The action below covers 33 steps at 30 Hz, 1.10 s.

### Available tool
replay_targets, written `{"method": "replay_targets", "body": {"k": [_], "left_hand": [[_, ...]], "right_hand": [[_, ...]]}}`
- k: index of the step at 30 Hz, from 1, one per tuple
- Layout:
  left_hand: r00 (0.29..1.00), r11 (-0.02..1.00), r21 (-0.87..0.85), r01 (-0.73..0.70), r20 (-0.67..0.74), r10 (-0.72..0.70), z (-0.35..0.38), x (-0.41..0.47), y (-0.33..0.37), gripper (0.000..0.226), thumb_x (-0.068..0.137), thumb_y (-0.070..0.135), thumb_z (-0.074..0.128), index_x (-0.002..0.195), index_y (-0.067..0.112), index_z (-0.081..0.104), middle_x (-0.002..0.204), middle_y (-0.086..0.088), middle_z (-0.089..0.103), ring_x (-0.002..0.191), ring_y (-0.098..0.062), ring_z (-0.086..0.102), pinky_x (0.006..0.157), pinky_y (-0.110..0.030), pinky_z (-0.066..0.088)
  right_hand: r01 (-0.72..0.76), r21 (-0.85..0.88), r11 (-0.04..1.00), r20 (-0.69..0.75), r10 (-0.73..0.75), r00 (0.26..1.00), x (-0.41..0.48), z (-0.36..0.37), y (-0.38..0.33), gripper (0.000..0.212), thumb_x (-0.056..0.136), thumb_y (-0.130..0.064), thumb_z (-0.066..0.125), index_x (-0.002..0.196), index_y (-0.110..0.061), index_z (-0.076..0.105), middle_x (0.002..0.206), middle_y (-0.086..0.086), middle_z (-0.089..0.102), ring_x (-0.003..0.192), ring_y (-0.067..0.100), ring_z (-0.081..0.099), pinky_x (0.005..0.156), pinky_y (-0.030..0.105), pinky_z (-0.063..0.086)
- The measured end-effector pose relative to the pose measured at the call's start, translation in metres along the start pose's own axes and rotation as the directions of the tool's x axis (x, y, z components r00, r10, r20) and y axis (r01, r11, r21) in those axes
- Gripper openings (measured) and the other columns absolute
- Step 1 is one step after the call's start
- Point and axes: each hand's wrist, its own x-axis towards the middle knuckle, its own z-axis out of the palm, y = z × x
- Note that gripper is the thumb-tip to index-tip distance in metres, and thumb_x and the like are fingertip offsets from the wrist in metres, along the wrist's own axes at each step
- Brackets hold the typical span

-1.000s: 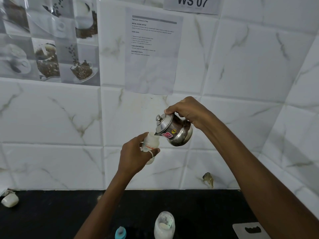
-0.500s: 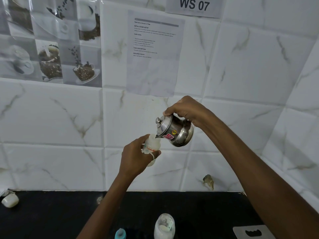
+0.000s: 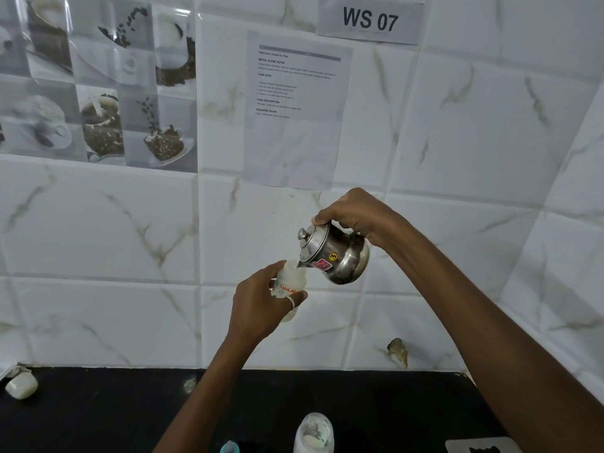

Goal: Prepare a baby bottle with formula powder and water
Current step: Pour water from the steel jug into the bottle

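Note:
My left hand (image 3: pixel 260 308) grips a small translucent baby bottle (image 3: pixel 289 282) with orange lettering, held upright in the air in front of the tiled wall. My right hand (image 3: pixel 354 214) holds a small steel kettle (image 3: pixel 333 256) by its handle, tilted to the left. The kettle's spout tip sits right at the open mouth of the bottle. A second clear bottle-like container with white powder inside (image 3: pixel 313 433) stands on the black counter (image 3: pixel 98 413) below.
A teal cap (image 3: pixel 229 447) shows at the bottom edge. A small whitish object (image 3: pixel 21 385) lies at the counter's far left. A steel plate with a slot (image 3: pixel 480 446) sits bottom right. Marble-look tiles and a taped paper sheet (image 3: pixel 295 109) fill the wall behind.
The kettle has tipped a little further toward the bottle, with its spout now at the bottle's mouth. Both hands stay in nearly the same place.

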Motion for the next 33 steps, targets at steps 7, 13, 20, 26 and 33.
{"method": "replay_targets", "body": {"k": [7,13,20,26,33], "left_hand": [[1.000,1.000,-0.014,0.001,-0.006,-0.002,0.000,0.000,-0.001,0.070,0.077,0.038,0.087,0.140,0.023,0.060,0.132,0.002,0.068,0.105,-0.015,0.063,0.088,-0.028,0.053],[1.000,1.000,-0.017,0.008,-0.007,-0.008,0.001,0.001,-0.002,0.070,0.078,0.039,0.087,0.141,0.023,0.059,0.133,0.002,0.068,0.104,-0.013,0.062,0.087,-0.027,0.052],[1.000,1.000,-0.016,0.002,-0.002,-0.002,0.002,0.002,-0.002,0.072,0.078,0.039,0.086,0.142,0.022,0.058,0.135,0.000,0.067,0.106,-0.013,0.061,0.089,-0.028,0.052],[1.000,1.000,-0.025,0.001,-0.005,-0.001,0.001,0.002,-0.004,0.072,0.077,0.039,0.087,0.142,0.022,0.059,0.134,0.001,0.067,0.106,-0.014,0.063,0.090,-0.029,0.054],[1.000,1.000,-0.020,-0.006,-0.007,0.006,0.001,0.001,-0.006,0.071,0.078,0.039,0.086,0.141,0.021,0.059,0.134,0.001,0.067,0.107,-0.013,0.062,0.089,-0.025,0.051]], "right_hand": [[0.013,0.007,1.000,0.015,-0.013,1.000,-0.004,0.000,-0.004,0.031,0.069,-0.027,0.087,0.088,-0.012,0.069,0.082,0.007,0.050,0.077,0.019,0.048,0.065,0.032,0.036],[0.018,0.006,1.000,0.013,-0.018,1.000,-0.004,0.000,-0.006,0.031,0.069,-0.026,0.087,0.084,-0.012,0.064,0.082,0.007,0.049,0.077,0.019,0.049,0.064,0.031,0.035],[0.016,-0.017,1.000,0.007,-0.015,1.000,0.000,0.000,-0.006,0.036,0.068,-0.028,0.087,0.089,-0.004,0.070,0.083,0.007,0.052,0.079,0.020,0.053,0.066,0.031,0.037],[0.009,-0.026,1.000,0.017,-0.008,1.000,0.000,0.001,-0.008,0.040,0.069,-0.028,0.087,0.091,0.001,0.070,0.086,0.007,0.056,0.082,0.021,0.055,0.066,0.031,0.038],[0.010,-0.031,0.999,0.024,-0.009,1.000,-0.005,0.002,-0.011,0.031,0.071,-0.027,0.086,0.084,-0.008,0.067,0.083,0.007,0.055,0.080,0.020,0.055,0.065,0.031,0.038]]}}
